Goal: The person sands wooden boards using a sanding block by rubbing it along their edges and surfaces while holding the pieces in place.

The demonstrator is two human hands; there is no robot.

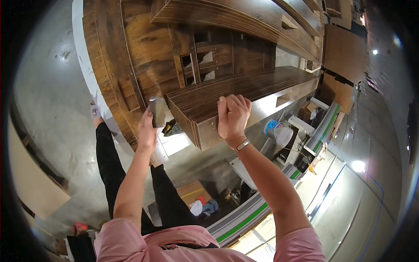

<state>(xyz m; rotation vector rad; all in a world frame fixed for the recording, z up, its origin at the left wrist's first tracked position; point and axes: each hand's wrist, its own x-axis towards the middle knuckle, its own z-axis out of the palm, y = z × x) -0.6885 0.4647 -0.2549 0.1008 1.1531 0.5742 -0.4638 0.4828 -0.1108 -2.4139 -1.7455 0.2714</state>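
My left hand (147, 131) is closed on a small block (157, 112) with a pale, shiny face and a darker side; its exact kind is unclear. It is just left of the near end of a stack of thin dark-brown boards (244, 87). My right hand (234, 115) is curled over the stack's near long edge, close to that same end. Its fingertips are hidden. Between the left hand and the stack, a small black-and-yellow object (172, 128) sits near a white surface (176, 144).
More stacked brown boards (227, 22) lie beyond, over plank-like brown boards (144, 43) with square cutouts. At right are a clear bucket with blue inside (279, 132) and a long grey-and-green machine rail (244, 222). A cardboard piece (192, 192) lies on the floor by my feet.
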